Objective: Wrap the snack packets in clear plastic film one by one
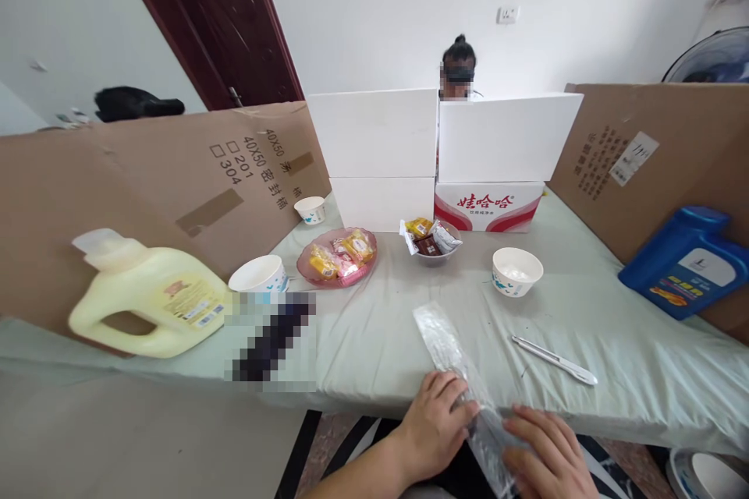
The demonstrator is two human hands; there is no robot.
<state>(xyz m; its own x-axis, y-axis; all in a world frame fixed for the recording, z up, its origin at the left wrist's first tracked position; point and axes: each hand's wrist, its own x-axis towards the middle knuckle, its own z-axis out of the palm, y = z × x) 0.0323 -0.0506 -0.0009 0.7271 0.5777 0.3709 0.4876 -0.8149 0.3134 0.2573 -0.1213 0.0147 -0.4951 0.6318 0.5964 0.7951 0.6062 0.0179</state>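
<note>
A long, narrow strip of clear plastic, like a folded bag, lies slantwise over the table's front edge. Its near end hangs toward my lap. My left hand is closed on the strip's left side at about its middle, thumb and fingers pinched together. From the right, my right hand grips the lower part with bent fingers; its thumb is blurred. A slim tool with a white handle rests on the cloth to the right of the plastic. Beyond it stands a white paper bowl with something whitish inside.
Wrapped snacks fill a pink dish and a clear bowl. Paper bowls stand at left, near a yellow jug. A blue bottle leans at right. White boxes and cardboard wall the table; a person sits behind.
</note>
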